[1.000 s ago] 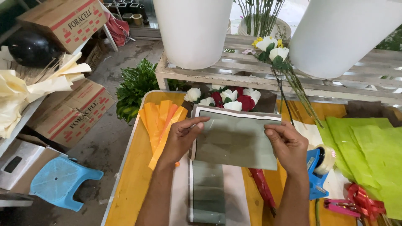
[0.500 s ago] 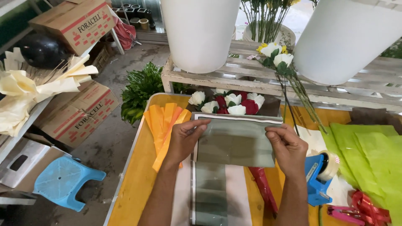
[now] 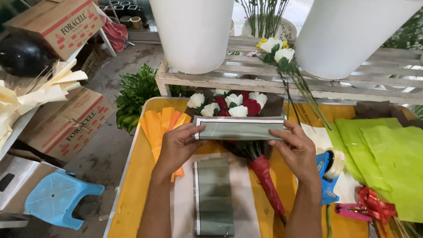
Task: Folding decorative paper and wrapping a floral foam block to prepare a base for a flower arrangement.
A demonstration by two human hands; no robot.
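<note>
Yellow counter [image 3: 132,185] in a flower shop, crowded with wrapping supplies. Both hands grip one folded grey-green wrapping sheet [image 3: 238,130] with a white border: left hand [image 3: 176,147] closed on its left end, right hand [image 3: 297,150] closed on its right end, above a bouquet [image 3: 235,105] of white and red roses. Beside it: orange paper strips [image 3: 158,125], lime-green sheets [image 3: 383,154], a blue tape dispenser [image 3: 328,169], red ribbon [image 3: 374,205]. Two white buckets [image 3: 194,31] stand behind.
</note>
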